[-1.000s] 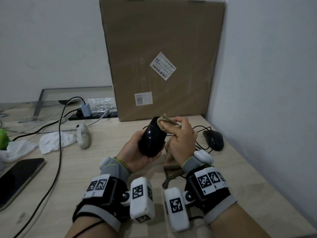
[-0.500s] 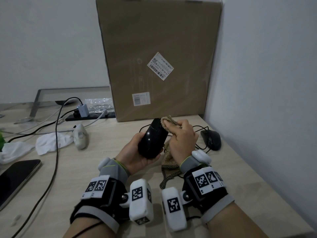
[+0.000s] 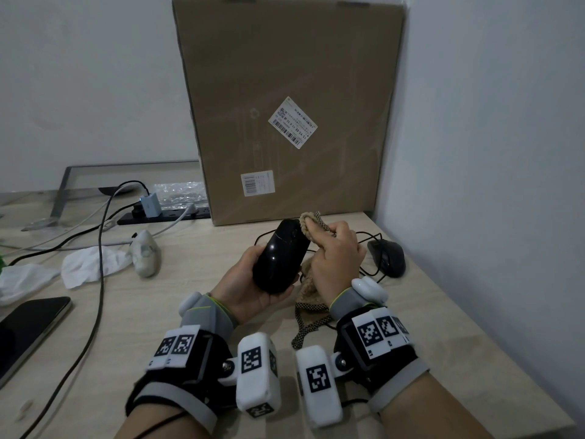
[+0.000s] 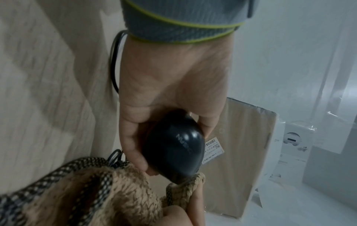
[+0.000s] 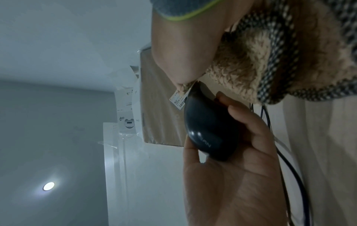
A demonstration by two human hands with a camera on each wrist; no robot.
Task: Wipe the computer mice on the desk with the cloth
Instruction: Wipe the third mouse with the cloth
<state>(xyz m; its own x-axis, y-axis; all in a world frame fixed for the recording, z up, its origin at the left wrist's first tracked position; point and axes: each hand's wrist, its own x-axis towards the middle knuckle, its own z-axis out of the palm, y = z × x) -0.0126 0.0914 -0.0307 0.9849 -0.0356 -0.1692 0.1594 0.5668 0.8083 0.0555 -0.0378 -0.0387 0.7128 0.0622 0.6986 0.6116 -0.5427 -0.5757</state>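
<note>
The glossy black mouse (image 3: 280,253) is off the desk (image 3: 177,299), held in our left hand (image 3: 253,286) with its nose tilted up and away from us. Our left palm cups the rear of the shell, and the thumb and fingers are curled along its two sides; the left wrist view shows this grip from behind, with printed lettering on the shell facing the camera. Our right hand (image 3: 337,261) is closed around the tan fleece cloth (image 3: 311,224), bunching a fold of it against the front end of the mouse. The rest of the cloth, edged with a black-and-white woven border, hangs below the right hand and trails onto the desk between our wrists. The two hands are close together, joined through the mouse and the cloth.

A second black mouse (image 3: 387,256) lies on the desk to the right, near the wall, with its cable looping behind our hands. A white mouse (image 3: 146,256) lies to the left, beside a crumpled white tissue (image 3: 91,269). A large cardboard box (image 3: 285,106) stands upright at the back of the desk. To its left sits a black power strip (image 3: 164,215) with a plugged-in charger and cables. A dark phone (image 3: 28,331) lies at the left edge.
</note>
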